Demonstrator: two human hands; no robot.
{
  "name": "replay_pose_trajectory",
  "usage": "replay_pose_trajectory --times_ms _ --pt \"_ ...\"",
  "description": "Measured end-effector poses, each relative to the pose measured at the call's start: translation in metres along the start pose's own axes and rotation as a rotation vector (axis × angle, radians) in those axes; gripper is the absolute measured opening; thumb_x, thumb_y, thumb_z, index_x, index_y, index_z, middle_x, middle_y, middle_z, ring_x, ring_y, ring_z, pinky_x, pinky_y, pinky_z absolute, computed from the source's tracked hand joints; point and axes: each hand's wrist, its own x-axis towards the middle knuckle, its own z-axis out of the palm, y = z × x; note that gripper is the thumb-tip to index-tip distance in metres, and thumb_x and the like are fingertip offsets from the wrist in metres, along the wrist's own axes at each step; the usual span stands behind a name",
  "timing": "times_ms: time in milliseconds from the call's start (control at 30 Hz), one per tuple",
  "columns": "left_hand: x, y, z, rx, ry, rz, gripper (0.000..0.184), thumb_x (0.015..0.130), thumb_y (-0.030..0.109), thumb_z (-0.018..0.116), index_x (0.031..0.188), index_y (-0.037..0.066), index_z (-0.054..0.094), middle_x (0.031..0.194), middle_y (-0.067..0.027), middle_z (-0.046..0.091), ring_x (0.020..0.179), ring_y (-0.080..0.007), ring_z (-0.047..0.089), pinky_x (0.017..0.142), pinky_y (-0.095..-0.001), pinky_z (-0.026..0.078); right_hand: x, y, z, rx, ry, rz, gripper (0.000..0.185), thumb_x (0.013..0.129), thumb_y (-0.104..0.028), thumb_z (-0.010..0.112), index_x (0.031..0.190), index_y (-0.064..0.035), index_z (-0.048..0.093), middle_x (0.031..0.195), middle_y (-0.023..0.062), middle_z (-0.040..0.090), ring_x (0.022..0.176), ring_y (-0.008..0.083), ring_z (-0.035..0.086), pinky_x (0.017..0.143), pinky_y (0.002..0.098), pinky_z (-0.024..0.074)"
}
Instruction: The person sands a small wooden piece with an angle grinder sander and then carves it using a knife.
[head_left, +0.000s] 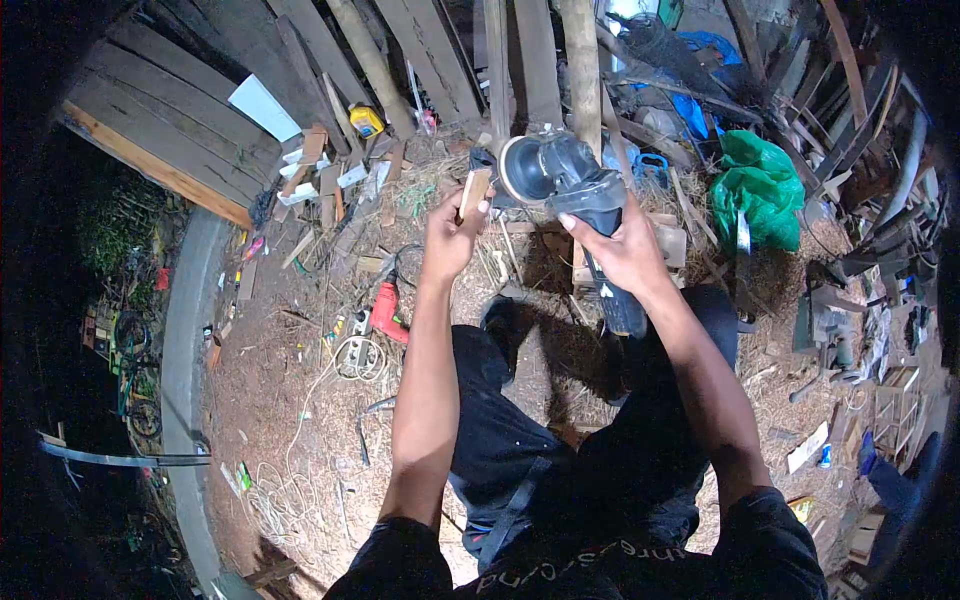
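My left hand reaches forward, fingers pinching a small pale wooden block upright; my right hand, forearm angled inward, grasps a black angle grinder, its round disc near the block.

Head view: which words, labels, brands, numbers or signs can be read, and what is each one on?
"thre", then what looks like "nd": pale lettering on the black shirt; folds and the steep angle leave the rest uncertain.
Power tool: a small white mark on the handle, too small to read.
Yellow container: label too small and blurred.
No numbers or signs can be made out.
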Motion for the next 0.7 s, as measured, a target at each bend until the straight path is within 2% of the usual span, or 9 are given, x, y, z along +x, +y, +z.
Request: replay_pose_trajectory --times_ms 33,167,333,433,533,567,667,700 --pt "0.0 0.0 -0.002 -0.003 -0.012 -0.03 0.022 0.094 0.009 0.059 0.113 0.0 0.066 0.086 0.0008 0.058 0.075 -0.007 0.05 0.067 -0.0235 0.041 -0.001 -0.001 -0.002 -0.013 0.01 0.008 0.058 0.081 -0.022 0.079 0.124 0.0054 0.05 0.112 0.0125 0.065 0.102 0.0171 0.062 0.092 0.0324 0.048" --pt "-0.001 0.006 0.002 0.165 0.062 0.058 0.025 0.094 0.007 0.058 0.117 -0.001 0.063 0.087 -0.0029 0.061 0.078 -0.0101 0.053 0.07 -0.0248 0.044 -0.004 -0.014 -0.005 -0.011 -0.026 0.059 0.061 0.081 -0.021 0.079 0.126 0.0056 0.047 0.114 0.0134 0.064 0.102 0.0174 0.062 0.091 0.032 0.0487" --pt "0.009 -0.014 0.003 0.24 0.12 0.224 0.03 0.09 -0.003 0.055 0.12 -0.003 0.061 0.093 -0.0111 0.063 0.082 -0.0166 0.058 0.075 -0.0272 0.047 -0.004 -0.004 0.002 -0.077 -0.02 -0.04 0.061 0.081 -0.023 0.079 0.126 0.0053 0.047 0.113 0.014 0.064 0.101 0.018 0.062 0.091 0.0319 0.0488" --pt "0.009 -0.017 0.004 0.292 0.135 0.286 0.034 0.087 -0.008 0.053 0.12 -0.003 0.061 0.097 -0.0135 0.063 0.086 -0.0168 0.06 0.078 -0.0268 0.047 -0.005 -0.009 0.003 -0.077 -0.021 -0.086 0.061 0.081 -0.023 0.079 0.124 0.0055 0.048 0.112 0.0139 0.064 0.101 0.0189 0.062 0.091 0.0331 0.0485" --pt "0.007 -0.009 -0.005 0.308 0.12 0.218 0.033 0.091 -0.006 0.054 0.124 -0.006 0.059 0.107 -0.0142 0.065 0.1 -0.0186 0.062 0.089 -0.0285 0.047 -0.004 -0.016 -0.001 -0.079 -0.041 -0.042 0.06 0.081 -0.024 0.079 0.123 0.0056 0.049 0.112 0.0144 0.064 0.101 0.0199 0.062 0.092 0.034 0.0479" --pt "0.006 -0.007 -0.007 0.321 0.119 0.234 0.033 0.091 -0.006 0.054 0.124 -0.006 0.059 0.107 -0.0146 0.064 0.1 -0.0191 0.063 0.089 -0.0287 0.047 -0.004 -0.016 -0.004 -0.084 -0.048 -0.014 0.059 0.081 -0.024 0.079 0.123 0.0056 0.05 0.112 0.0146 0.064 0.101 0.0203 0.062 0.092 0.0343 0.0476" --pt "0.004 -0.005 -0.008 0.355 0.113 0.265 0.035 0.089 -0.008 0.054 0.124 -0.007 0.058 0.106 -0.0158 0.064 0.101 -0.0205 0.063 0.089 -0.0291 0.047 -0.003 -0.009 -0.005 -0.064 0.009 -0.054 0.063 0.076 -0.031 0.081 0.119 0.0054 0.054 0.107 0.0211 0.067 0.1 0.0296 0.066 0.09 0.0385 0.0497" --pt "0.005 -0.005 -0.008 0.366 0.112 0.268 0.036 0.089 -0.009 0.054 0.124 -0.007 0.058 0.107 -0.016 0.064 0.101 -0.0208 0.063 0.089 -0.0292 0.047 -0.003 -0.009 -0.005 -0.083 0.016 -0.05 0.063 0.076 -0.032 0.081 0.119 0.0052 0.054 0.107 0.0211 0.067 0.1 0.0296 0.066 0.09 0.0385 0.0498"
